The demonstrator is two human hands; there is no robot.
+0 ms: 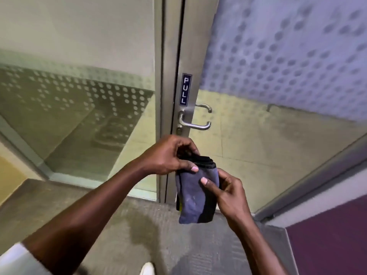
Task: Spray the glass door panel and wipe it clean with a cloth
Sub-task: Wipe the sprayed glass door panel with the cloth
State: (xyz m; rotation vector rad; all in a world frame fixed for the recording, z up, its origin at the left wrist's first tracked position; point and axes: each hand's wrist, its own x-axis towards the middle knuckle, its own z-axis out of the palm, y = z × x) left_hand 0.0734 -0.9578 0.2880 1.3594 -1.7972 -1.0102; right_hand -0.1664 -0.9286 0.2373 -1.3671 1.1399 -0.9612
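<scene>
A folded blue-grey cloth (195, 192) with dark edges hangs in front of me, held by both hands. My left hand (168, 153) pinches its top fold. My right hand (228, 192) grips its right side, thumb pressed on the front. Behind them stands the glass door panel (278, 126), its upper part covered in dotted frosted film. The metal door handle (195, 124) sits just above my hands, under a blue PULL sticker (185, 89). No spray bottle is in view.
A fixed glass panel (69, 106) with a dotted band fills the left side, split from the door by a metal frame (158, 76). Grey carpet (129, 225) lies underfoot. A purple wall (327, 235) stands at lower right. A white shoe tip (147, 268) shows below.
</scene>
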